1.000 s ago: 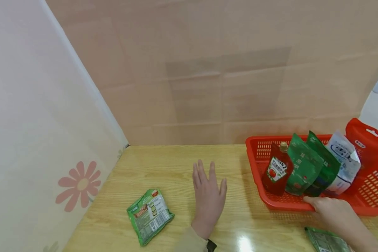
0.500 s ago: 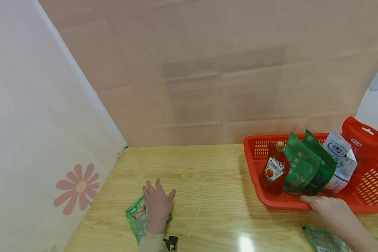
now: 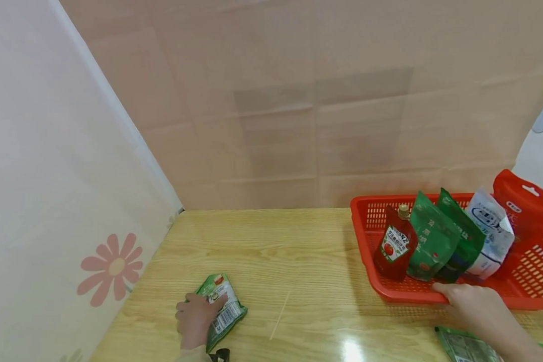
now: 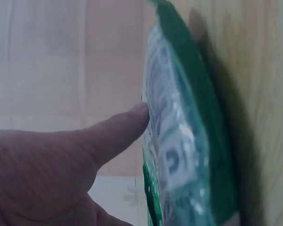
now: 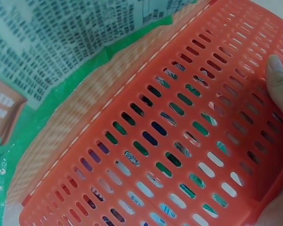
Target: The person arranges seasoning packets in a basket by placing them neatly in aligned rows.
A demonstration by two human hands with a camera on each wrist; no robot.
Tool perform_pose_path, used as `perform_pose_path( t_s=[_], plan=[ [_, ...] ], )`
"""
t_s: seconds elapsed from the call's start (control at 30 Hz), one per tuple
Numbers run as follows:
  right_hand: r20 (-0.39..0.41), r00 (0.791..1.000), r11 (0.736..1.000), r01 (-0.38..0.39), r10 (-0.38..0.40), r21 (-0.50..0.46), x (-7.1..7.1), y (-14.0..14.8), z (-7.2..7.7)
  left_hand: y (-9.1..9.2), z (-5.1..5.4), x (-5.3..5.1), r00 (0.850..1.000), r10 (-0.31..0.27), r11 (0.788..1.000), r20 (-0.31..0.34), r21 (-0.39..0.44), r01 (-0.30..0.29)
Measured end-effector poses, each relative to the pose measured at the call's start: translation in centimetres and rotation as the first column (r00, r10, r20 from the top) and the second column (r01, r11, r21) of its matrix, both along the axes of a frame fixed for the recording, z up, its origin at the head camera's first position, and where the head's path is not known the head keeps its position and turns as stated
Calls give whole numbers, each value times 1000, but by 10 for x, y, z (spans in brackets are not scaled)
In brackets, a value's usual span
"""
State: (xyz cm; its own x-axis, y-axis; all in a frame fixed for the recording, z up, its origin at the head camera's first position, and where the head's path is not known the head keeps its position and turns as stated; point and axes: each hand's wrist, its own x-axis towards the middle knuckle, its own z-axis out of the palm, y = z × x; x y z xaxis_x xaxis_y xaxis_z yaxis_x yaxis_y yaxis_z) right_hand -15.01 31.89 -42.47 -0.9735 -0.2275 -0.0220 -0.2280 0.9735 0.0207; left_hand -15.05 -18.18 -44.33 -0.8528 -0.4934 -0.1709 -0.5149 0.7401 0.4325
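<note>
My left hand (image 3: 196,317) grips a green food packet (image 3: 228,317) lying on the table at the left. Its fingers lie over the packet's left side, and its thumb touches the printed face. In the left wrist view the thumb (image 4: 118,132) meets the packet (image 4: 179,155) close above the wood; the other fingertips are hidden. My right hand (image 3: 475,301) holds the front rim of a red plastic basket (image 3: 407,295). In the right wrist view its thumb (image 5: 279,84) rests on the slotted basket wall (image 5: 146,136).
In the basket stand a ketchup pouch (image 3: 394,246), two green pouches (image 3: 434,241), a white bag (image 3: 490,221) and a red bag (image 3: 527,211). Another green packet (image 3: 463,347) lies before the basket, partly under the right forearm. A paper-covered wall (image 3: 276,125) closes off the back.
My left hand has moved left and down from the table's middle, over the left green packet, and now grips it. The right hand has stayed on the basket rim.
</note>
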Motion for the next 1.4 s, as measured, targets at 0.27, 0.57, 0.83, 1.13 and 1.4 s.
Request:
perform_pose_path(
  t_s=[0.27, 0.57, 0.83, 1.13, 1.4],
  plan=[
    [-4, 1000, 1000, -5, 5, -15, 2, -3, 0, -19, -5, 6, 998, 35, 999, -42, 32, -33],
    [-58, 998, 1000, -20, 20, 1, 2, 0, 0, -34, -8, 9, 997, 65, 935, -30, 352, -50],
    [-63, 998, 1000, -20, 21, 9, 2, 0, 0, -34, -13, 3, 994, 26, 901, -105, 434, 22],
    [-50, 999, 1000, -2, 3, 8, 2, 0, -1, -21, -7, 1, 978, 90, 703, -188, 708, 71],
    [-40, 999, 998, 14, -17, -63, 3, -1, -1, 2, 14, 5, 918, 81, 733, -388, 647, 208]
  ],
)
